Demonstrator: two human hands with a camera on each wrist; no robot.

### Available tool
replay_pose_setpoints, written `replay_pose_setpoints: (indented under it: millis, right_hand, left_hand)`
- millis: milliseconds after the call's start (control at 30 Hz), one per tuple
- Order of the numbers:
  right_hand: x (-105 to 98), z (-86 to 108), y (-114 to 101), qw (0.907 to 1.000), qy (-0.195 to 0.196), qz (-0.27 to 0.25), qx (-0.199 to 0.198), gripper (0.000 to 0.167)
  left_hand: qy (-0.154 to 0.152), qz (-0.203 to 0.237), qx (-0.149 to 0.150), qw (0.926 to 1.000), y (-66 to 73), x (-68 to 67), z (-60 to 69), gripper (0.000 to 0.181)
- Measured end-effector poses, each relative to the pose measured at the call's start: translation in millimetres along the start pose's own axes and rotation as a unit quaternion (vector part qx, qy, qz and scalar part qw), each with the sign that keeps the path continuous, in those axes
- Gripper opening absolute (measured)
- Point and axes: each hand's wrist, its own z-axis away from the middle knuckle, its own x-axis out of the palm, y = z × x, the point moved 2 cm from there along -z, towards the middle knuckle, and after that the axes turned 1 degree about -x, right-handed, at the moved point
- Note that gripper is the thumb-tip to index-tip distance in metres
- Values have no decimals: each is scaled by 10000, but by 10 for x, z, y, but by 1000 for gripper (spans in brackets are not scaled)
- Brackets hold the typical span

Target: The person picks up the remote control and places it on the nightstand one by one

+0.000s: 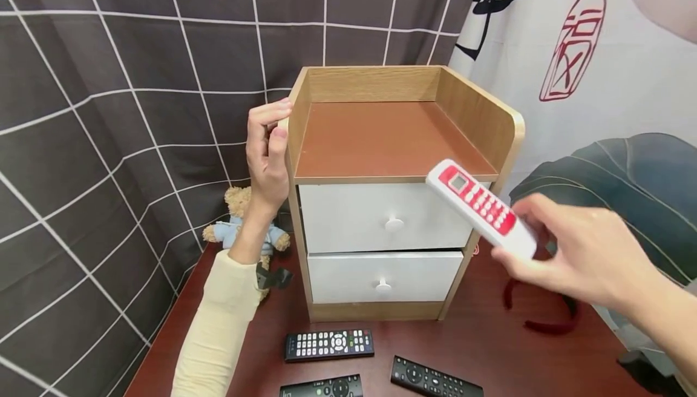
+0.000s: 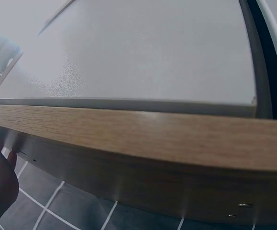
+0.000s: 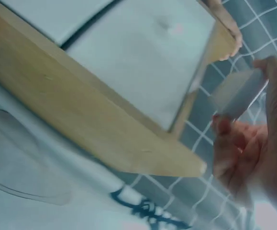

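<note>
A small wooden cabinet (image 1: 376, 311) with two white drawers stands upright; the upper drawer front (image 1: 348, 218) shows a dark gap beneath it. My left hand (image 1: 268, 161) holds the cabinet's left side panel near the top, fingertips on its edge; in the left wrist view the wooden edge (image 2: 143, 134) crosses the frame. My right hand (image 1: 588, 249) pinches the lower end of a white remote with a red keypad (image 1: 481, 206), held in the air before the cabinet's right side. The right wrist view shows the remote (image 3: 238, 93) blurred between thumb and fingers.
Three black remotes, one (image 1: 329, 345) in front of the cabinet, another (image 1: 321, 388) nearer and a third (image 1: 435, 380) to the right, lie on the dark red table (image 1: 523, 360). A teddy bear (image 1: 238, 202) sits left of the cabinet, behind my left arm. Grey checked cloth hangs behind.
</note>
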Motion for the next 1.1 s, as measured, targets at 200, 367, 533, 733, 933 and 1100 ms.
replay_pose_setpoints:
  millis: [200, 367, 533, 733, 933, 1100]
  right_hand:
    - [-80, -403, -58, 9916, -557, 461, 1074, 42]
    - [-24, -592, -79, 9849, -860, 596, 1377, 49]
    - [49, -661, -155, 9838, -524, 856, 1485, 56]
    - [116, -742, -213, 9843, -71, 1055, 1410, 67]
    - [83, -650, -167, 9874, -189, 908, 1286, 58]
    - [113, -584, -130, 9946, 437, 727, 590, 30]
  left_hand:
    - [47, -3, 118, 9999, -29, -4, -25, 33]
    - [-29, 25, 143, 9999, -35, 3, -28, 34]
    - [2, 5, 154, 9999, -33, -1, 2, 34]
    - [66, 30, 213, 9997, -50, -26, -7, 38]
    - [10, 65, 215, 9997, -49, -23, 4, 41]
    - [44, 74, 244, 9997, -59, -14, 13, 38]
